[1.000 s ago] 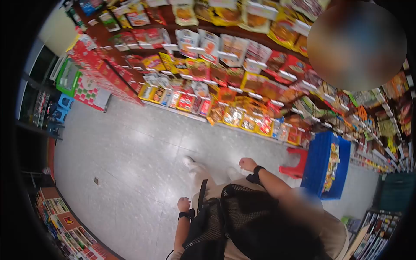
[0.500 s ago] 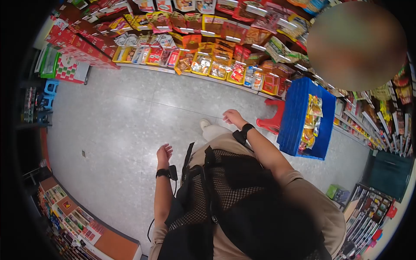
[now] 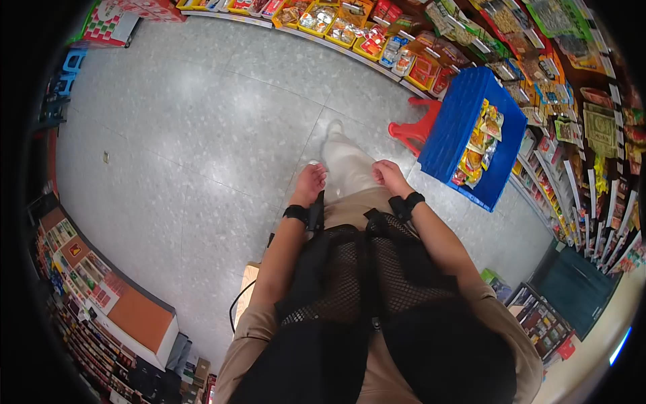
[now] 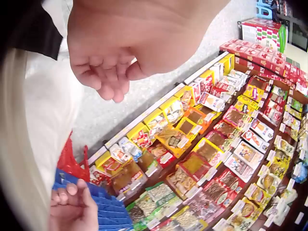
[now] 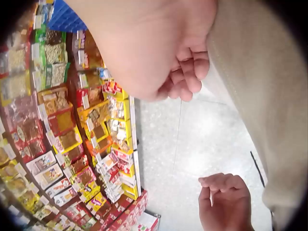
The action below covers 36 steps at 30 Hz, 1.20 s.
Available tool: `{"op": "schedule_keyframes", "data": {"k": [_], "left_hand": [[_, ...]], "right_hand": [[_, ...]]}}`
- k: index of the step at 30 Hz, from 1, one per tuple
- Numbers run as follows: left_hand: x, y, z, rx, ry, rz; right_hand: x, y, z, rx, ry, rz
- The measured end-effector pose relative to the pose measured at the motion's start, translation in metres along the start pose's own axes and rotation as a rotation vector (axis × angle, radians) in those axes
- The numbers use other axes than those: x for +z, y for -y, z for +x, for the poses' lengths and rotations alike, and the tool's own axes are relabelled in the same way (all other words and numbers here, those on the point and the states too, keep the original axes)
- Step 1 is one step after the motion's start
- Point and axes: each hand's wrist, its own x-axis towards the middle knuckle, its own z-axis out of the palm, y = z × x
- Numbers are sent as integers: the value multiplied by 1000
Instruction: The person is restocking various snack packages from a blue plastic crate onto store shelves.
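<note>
My left hand (image 3: 310, 183) hangs in front of my body with loosely curled fingers, holding nothing. To its right, my right hand (image 3: 391, 176) also hangs empty near my thigh. In the left wrist view the left hand's fingers (image 4: 109, 79) are relaxed. The right wrist view has the right hand's fingers (image 5: 185, 77) bent gently beside the trouser leg. A blue plastic crate (image 3: 439, 135) with several snack packets (image 3: 482, 141) inside stands ahead and to the right, apart from my right hand. Part of a red plastic stool (image 3: 407, 135) shows beside the crate.
Snack shelves (image 3: 350, 47) run along the front and curve round to the right. Grey tiled floor (image 3: 202, 121) lies ahead and left. A brown-topped counter (image 3: 142, 311) stands at the lower left, and a dark green bin-like box (image 3: 572, 286) at the right.
The head view has tilted down, and the front shelves have slid up toward its top edge. Both hands have come nearer each other. My legs have changed stance, as in walking.
</note>
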Motion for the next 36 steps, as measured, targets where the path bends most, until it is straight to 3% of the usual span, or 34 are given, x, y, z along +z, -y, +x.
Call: {"op": "schedule_keyframes", "data": {"k": [2, 5, 11, 13, 16, 19, 22, 25, 27, 31, 33, 36], "left_hand": [[13, 25, -11, 3, -70, 102], [26, 57, -10, 124, -130, 391], [64, 112, 3, 638, -252, 1249], [95, 126, -1, 671, -293, 1521], [152, 168, 9, 700, -202, 1922], [193, 205, 32, 663, 66, 2093], [215, 233, 68, 485, 67, 1731], [267, 249, 73, 42, -78, 950], [294, 264, 67, 35, -99, 863], [337, 278, 54, 40, -99, 912], [343, 267, 53, 379, -71, 1386], [343, 242, 39, 764, -20, 2194]], "right_hand": [[-24, -15, -10, -162, -20, -251], [-58, -33, -17, -256, -128, -367], [-127, -74, -16, -244, -33, -304], [-164, -83, -12, -278, -34, -255], [-220, -70, -25, -351, -79, -197], [-279, -49, -46, -434, -147, -53], [-347, -36, -69, -343, -177, 210], [-420, -73, -56, -254, -423, 332], [-473, -123, -30, -195, -625, 131], [-530, -156, -19, -58, -805, -124], [-542, -152, -17, 27, -843, -266], [-543, -149, -16, -87, -914, -467]]}}
